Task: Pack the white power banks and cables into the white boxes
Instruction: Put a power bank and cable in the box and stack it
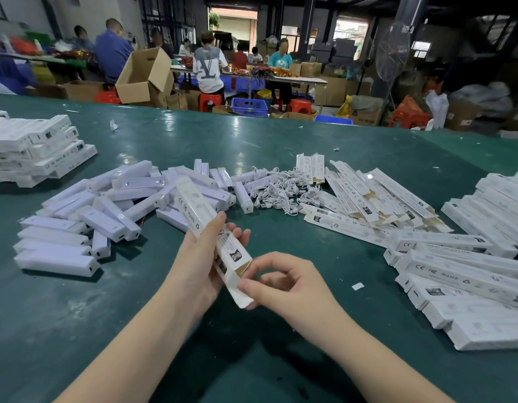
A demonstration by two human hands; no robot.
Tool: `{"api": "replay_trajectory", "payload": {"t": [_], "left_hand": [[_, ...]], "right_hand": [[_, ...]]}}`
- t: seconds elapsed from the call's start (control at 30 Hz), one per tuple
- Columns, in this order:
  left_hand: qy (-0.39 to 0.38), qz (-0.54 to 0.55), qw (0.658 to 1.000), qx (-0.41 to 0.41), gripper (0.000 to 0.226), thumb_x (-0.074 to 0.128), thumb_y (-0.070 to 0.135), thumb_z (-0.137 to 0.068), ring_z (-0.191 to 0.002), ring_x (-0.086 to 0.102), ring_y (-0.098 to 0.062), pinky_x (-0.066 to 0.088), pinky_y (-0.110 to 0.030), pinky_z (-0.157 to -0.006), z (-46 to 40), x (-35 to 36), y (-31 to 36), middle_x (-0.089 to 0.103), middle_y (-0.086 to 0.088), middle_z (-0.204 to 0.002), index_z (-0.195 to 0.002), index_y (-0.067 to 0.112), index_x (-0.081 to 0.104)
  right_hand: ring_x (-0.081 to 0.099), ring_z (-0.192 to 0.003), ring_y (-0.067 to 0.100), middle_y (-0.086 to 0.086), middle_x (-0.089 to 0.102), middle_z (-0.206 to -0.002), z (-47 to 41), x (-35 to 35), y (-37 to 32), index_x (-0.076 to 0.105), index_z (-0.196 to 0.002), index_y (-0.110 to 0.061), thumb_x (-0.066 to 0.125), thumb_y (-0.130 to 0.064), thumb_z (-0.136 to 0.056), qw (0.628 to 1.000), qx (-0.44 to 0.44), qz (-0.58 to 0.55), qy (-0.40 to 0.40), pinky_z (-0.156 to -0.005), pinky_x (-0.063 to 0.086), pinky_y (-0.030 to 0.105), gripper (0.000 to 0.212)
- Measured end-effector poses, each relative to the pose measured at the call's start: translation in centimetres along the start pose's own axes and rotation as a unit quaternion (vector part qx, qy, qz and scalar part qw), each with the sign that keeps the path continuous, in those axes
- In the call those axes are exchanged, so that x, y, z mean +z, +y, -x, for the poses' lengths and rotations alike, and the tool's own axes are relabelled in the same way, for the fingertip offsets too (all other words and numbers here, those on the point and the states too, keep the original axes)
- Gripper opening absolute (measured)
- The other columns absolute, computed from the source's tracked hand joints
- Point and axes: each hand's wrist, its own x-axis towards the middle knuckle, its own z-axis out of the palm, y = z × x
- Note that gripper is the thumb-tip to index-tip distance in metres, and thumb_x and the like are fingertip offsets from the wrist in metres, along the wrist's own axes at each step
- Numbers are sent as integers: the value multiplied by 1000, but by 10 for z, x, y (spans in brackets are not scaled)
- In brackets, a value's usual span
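My left hand [201, 257] grips a long white box [193, 207] above the green table, tilted with its open near end toward me. My right hand [284, 283] pinches the end flap [241, 296] of that box between thumb and fingers. A heap of loose white power banks [106, 210] lies on the table to the left. A tangle of white cables [284, 190] sits behind the box in the middle. Flat unfolded white boxes [368, 199] are spread to the right of the cables.
Stacks of closed white boxes stand at the right [470, 286] and far left [33, 149] of the green table [77, 330]. Small paper scraps [358, 286] lie on the table. Beyond the far edge, people sit at other tables among cardboard cartons.
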Motion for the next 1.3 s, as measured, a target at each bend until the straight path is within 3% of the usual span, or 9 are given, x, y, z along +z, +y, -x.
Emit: {"api": "replay_trajectory", "payload": {"t": [0.17,0.37,0.5,0.63,0.8,0.97,1.13,1.2,1.3], "left_hand": [[37,52,997,-43,20,62,9,-88,-39,55,-11,58,-23,-61,3,0,-1,48,0,-49,-76,9,46],[52,94,993,-41,18,59,11,-86,-44,57,-13,57,-23,-60,1,-4,-1,49,-1,-54,-74,12,45],[61,91,993,-43,18,59,13,-87,-43,59,-14,58,-24,-59,0,-3,0,50,0,-52,-74,10,46],[57,82,994,-40,14,61,15,-85,-44,55,-14,56,-25,-59,0,-4,0,51,-2,-55,-80,9,49],[46,27,998,-44,15,58,19,-87,-46,59,-14,50,-19,-49,2,0,-2,54,1,-56,-81,11,49],[43,28,997,-53,15,57,20,-90,-46,57,-15,48,-19,-46,3,3,-2,52,1,-57,-81,11,47],[38,76,993,-77,16,58,19,-89,-47,57,-14,47,-18,-46,2,3,0,50,1,-61,-81,12,46],[31,90,992,-82,15,57,20,-90,-46,56,-12,48,-18,-47,2,4,1,50,2,-60,-82,12,46],[6,60,995,-77,13,54,23,-90,-47,56,-10,47,-18,-46,4,5,-1,50,4,-60,-86,14,46]], "right_hand": [[61,-67,8,-8,65,-86,2,12,5,76,-74,-25,80,-9,-79,993,-61,102,13,-66,49,21,17],[57,-69,7,-14,56,-99,4,17,6,71,-75,-30,78,-16,-79,990,-73,124,-5,-62,43,14,16],[50,-56,4,-19,51,-100,5,17,7,74,-74,-34,79,-21,-80,989,-61,131,-7,-56,42,17,15],[61,-73,11,-12,58,-93,0,12,9,74,-77,-29,73,-23,-84,988,-76,130,21,-64,54,31,9],[61,-56,19,7,63,-72,2,11,12,60,-80,-24,61,-32,-87,989,-51,137,-19,-62,55,35,10],[62,-62,23,-15,59,-70,-1,7,13,59,-88,-28,57,-35,-88,975,-85,204,-18,-60,48,31,8],[63,-62,20,-3,62,-70,2,7,11,55,-91,-33,57,-37,-86,990,-66,100,-71,-70,55,46,6],[62,-62,19,7,61,-77,2,7,11,53,-94,-27,55,-30,-91,993,-79,54,-67,-68,54,39,5],[60,-58,22,-1,60,-76,0,9,12,48,-94,-28,54,-24,-93,996,-82,11,-36,-65,52,31,7]]}}
